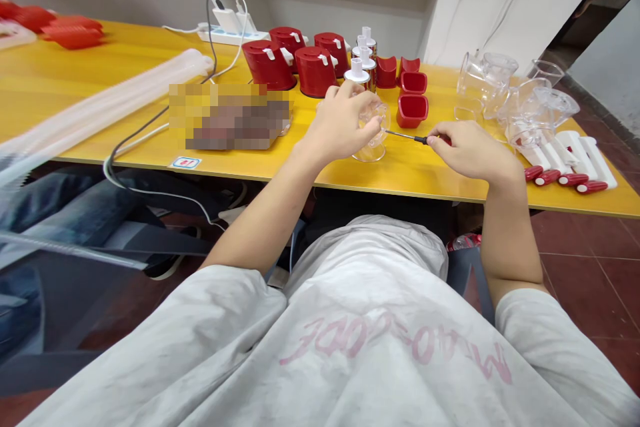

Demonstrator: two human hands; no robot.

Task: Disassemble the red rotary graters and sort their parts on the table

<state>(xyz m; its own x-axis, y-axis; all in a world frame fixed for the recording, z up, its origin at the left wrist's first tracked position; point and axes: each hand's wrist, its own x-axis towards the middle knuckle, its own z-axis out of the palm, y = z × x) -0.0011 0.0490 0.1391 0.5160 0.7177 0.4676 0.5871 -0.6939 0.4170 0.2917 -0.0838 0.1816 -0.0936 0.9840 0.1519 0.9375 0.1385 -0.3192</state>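
My left hand is closed around a clear plastic cup-like part standing at the front of the yellow table. Between the fingers of my right hand is a thin screwdriver with a black and red handle. Its metal shaft points left, and the tip reaches the side of the clear part. Whether the tip sits in a screw is too small to tell. Just behind my left hand stand several white-topped cylinders, perhaps motors. Small red cups stand behind the screwdriver.
Several dark red housings stand at the back, near a white power strip. Clear plastic parts and white pieces with red handles lie at right. Cables cross the left side, beside a long translucent plastic bag.
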